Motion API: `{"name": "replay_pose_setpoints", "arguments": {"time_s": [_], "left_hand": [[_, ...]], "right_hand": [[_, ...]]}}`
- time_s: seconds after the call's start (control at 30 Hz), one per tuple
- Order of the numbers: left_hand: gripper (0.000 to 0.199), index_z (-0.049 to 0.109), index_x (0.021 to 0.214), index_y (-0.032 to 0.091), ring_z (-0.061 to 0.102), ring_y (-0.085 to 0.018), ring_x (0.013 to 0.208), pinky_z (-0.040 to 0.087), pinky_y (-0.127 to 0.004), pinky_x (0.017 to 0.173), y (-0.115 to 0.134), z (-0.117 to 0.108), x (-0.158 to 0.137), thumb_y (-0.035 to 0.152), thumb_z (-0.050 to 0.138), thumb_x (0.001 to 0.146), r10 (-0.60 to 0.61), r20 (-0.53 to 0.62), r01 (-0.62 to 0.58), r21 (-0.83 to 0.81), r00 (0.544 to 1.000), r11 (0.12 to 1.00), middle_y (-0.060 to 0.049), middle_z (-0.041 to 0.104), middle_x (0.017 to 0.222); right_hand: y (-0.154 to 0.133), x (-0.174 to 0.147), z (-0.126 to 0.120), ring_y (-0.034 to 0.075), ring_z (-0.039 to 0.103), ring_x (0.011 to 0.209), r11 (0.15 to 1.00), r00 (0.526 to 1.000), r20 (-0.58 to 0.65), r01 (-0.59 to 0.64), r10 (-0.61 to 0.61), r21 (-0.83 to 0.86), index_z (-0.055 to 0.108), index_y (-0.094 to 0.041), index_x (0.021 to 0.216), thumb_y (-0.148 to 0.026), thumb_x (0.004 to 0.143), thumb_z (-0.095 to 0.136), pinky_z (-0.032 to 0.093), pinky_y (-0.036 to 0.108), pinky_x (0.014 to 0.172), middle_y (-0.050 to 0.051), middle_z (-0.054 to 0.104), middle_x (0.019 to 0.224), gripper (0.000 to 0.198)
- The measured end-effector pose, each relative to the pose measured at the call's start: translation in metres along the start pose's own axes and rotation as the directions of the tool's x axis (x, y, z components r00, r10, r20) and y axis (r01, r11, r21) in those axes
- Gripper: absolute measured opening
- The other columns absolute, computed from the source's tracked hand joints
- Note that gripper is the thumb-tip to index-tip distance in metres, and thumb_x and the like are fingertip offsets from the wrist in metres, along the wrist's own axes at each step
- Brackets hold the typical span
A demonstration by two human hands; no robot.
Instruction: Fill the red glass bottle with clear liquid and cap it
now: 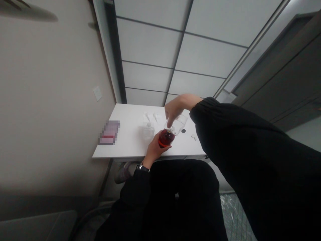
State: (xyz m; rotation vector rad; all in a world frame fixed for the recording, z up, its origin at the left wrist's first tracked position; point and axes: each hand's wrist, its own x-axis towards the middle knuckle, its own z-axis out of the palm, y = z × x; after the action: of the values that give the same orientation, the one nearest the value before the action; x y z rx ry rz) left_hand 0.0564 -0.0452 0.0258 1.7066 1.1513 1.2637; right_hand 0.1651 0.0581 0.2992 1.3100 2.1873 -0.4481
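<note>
My left hand [154, 147] is wrapped around a bottle of dark red liquid [164, 142] with an orange-red band, near the table's front edge. Above it, my right hand [174, 108] reaches down with its fingers closed on a clear bottle [181, 123]. That clear bottle is tilted, its neck end close to the red bottle's mouth. Whether the two touch, I cannot tell. Left of my hands a second clear bottle [148, 131] stands on the white table [127, 130]. A small dark cap [183, 131] lies just right of the red bottle.
Behind the standing bottle lie two white nozzle-like pieces [155, 117]. A small white piece [194, 137] is at the right. At the table's left end sits a blurred-out pinkish item [109, 133]. A wall [75, 117] borders the left; a panelled partition [147, 75] rises behind.
</note>
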Motion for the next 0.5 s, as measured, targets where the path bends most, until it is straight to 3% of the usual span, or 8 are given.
{"name": "replay_pose_setpoints", "arguments": {"time_s": [0.17,0.27,0.4,0.5], "left_hand": [[0.086,0.050,0.151,0.024,0.062,-0.034,0.134,0.048,-0.052,0.116,0.000,0.001,0.000,0.031,0.091,0.075,-0.011,-0.015,0.010,-0.028,1.000,1.000,-0.013,0.063,0.149],[0.087,0.048,0.151,0.023,0.061,-0.034,0.136,0.046,-0.052,0.118,0.000,0.002,0.000,0.033,0.091,0.076,0.000,-0.018,0.000,-0.024,1.000,1.000,-0.013,0.061,0.151],[0.090,0.046,0.153,0.024,0.060,-0.035,0.138,0.047,-0.052,0.118,0.000,0.001,-0.001,0.037,0.091,0.076,-0.012,-0.018,0.013,0.021,1.000,1.000,-0.014,0.060,0.152],[0.089,0.045,0.152,0.025,0.060,-0.035,0.139,0.046,-0.052,0.119,0.002,0.000,-0.002,0.037,0.091,0.076,-0.018,-0.008,0.018,0.016,1.000,1.000,-0.013,0.060,0.152]], "right_hand": [[0.040,-0.016,0.019,0.038,0.073,0.111,0.989,0.990,-0.110,0.105,-0.093,0.107,0.082,-0.024,0.114,-0.061,0.060,0.094,0.054,0.052,0.101,0.010,0.081,0.113,0.067],[0.070,-0.028,0.048,0.034,0.072,0.119,0.933,0.981,-0.128,0.181,-0.148,0.311,0.074,-0.025,0.134,-0.058,0.070,0.088,0.053,0.047,0.107,0.010,0.079,0.122,0.073],[0.103,-0.035,0.104,0.030,0.067,0.128,0.698,0.935,-0.306,0.341,-0.180,0.630,0.060,-0.026,0.149,-0.059,0.079,0.081,0.049,0.048,0.115,0.011,0.073,0.136,0.080],[0.112,-0.021,0.143,0.030,0.062,0.136,0.413,0.878,-0.468,0.463,-0.097,0.784,0.052,-0.027,0.154,-0.063,0.075,0.083,0.049,0.046,0.115,0.014,0.066,0.147,0.092]]}}
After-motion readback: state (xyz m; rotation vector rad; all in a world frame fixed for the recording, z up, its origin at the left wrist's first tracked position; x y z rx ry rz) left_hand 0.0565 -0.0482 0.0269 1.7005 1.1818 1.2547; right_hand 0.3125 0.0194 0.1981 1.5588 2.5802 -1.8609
